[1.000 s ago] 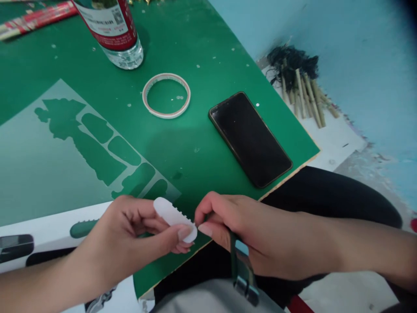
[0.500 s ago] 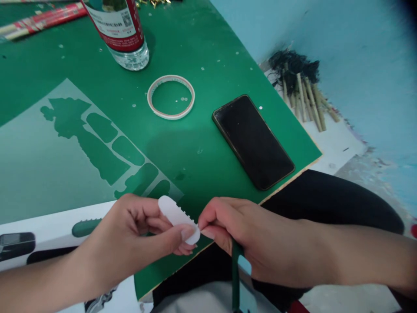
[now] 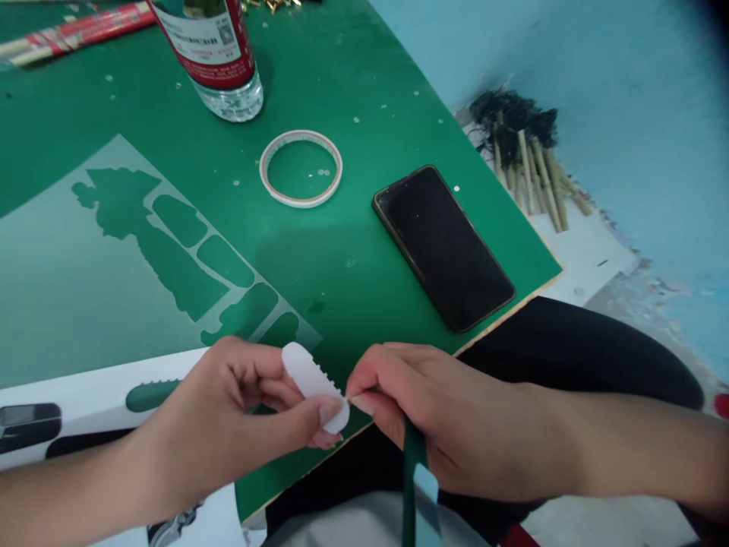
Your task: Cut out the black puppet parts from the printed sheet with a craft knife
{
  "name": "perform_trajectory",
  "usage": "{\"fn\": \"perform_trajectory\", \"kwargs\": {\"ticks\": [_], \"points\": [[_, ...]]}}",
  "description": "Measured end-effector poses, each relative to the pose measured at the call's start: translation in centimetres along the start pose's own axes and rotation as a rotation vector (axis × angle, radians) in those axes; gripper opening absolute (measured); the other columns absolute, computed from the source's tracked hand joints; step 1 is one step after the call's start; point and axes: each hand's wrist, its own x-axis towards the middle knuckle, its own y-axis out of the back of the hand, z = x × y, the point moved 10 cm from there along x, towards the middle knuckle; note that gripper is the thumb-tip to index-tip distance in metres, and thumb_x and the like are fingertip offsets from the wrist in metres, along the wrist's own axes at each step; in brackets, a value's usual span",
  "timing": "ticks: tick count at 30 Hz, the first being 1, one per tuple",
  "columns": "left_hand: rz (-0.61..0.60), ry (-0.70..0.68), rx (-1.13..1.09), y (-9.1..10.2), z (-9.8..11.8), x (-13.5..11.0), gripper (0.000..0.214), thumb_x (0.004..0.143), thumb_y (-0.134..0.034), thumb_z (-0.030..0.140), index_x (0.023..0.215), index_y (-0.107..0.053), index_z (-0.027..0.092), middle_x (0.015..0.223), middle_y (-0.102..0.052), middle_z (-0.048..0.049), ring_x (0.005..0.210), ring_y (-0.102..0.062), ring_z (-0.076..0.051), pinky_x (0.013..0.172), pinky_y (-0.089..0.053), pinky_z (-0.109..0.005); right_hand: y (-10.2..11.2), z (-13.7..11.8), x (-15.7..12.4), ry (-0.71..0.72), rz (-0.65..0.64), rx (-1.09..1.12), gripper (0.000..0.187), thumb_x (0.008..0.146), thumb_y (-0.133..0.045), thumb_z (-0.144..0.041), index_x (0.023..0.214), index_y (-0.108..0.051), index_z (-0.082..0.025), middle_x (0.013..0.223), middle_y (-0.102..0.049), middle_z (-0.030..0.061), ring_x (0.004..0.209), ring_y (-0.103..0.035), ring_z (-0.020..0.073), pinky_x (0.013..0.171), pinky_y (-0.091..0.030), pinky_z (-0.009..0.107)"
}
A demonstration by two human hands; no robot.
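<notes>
A small white cutout piece (image 3: 312,380) with rounded ends and tiny teeth along one long edge is pinched by my left hand (image 3: 244,410), thumb on top and fingers behind. My right hand (image 3: 421,410) is closed, with thumb and forefinger pinching at the toothed edge near the piece's lower end. What sits between those fingertips is too small to make out. A slim dark green tool with a pale blue part (image 3: 418,486) lies in the right palm and points down toward my lap; its kind is unclear.
On the green table (image 3: 319,258) lie a phone (image 3: 447,247), a tape roll (image 3: 263,171), a translucent sheet with cut-out shapes (image 3: 51,266) and a printed white sheet (image 3: 108,377). A bottle (image 3: 213,53) stands behind. Bundled sticks (image 3: 535,171) rest beyond the table edge.
The white piece has tilted slightly in my left hand, and its upper end sits a little further right. My right hand stays nearly in place, still pinching at the edge.
</notes>
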Motion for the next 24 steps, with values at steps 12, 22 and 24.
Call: {"fn": "perform_trajectory", "kwargs": {"ticks": [12, 22, 24], "points": [[0.299, -1.03, 1.129, -2.4, 5.2, -7.3, 0.061, 0.104, -0.036, 0.008, 0.161, -0.044, 0.027, 0.142, -0.069, -0.005, 0.143, -0.058, -0.029, 0.125, -0.043, -0.052, 4.6, 0.9, -1.6, -0.135, 0.265, 0.308, 0.038, 0.114, -0.034, -0.047, 0.11, -0.061, -0.02, 0.078, -0.055, -0.0007, 0.067, -0.05, 0.0122, 0.06, -0.043, 0.025], [0.386, -0.944, 1.422, -4.4, 3.6, -7.1, 0.064, 0.109, -0.048, 0.042, 0.163, -0.036, 0.011, 0.151, -0.059, -0.0145, 0.145, -0.052, -0.036, 0.131, -0.029, -0.056, 5.1, 0.4, -1.6, -0.075, 0.356, 0.017, 0.025, 0.109, -0.051, -0.029, 0.087, -0.057, -0.019, 0.069, -0.054, -0.0047, 0.058, -0.05, 0.0073, 0.057, -0.039, 0.022], [0.331, -0.948, 1.36, -4.0, 3.0, -7.5, 0.06, 0.108, -0.053, 0.043, 0.161, -0.044, 0.018, 0.149, -0.063, -0.011, 0.142, -0.055, -0.035, 0.129, -0.034, -0.055, 5.0, 0.4, -1.8, -0.057, 0.38, -0.034, 0.019, 0.109, -0.048, -0.028, 0.096, -0.058, -0.02, 0.075, -0.06, -0.0027, 0.063, -0.055, 0.009, 0.059, -0.042, 0.022]]}}
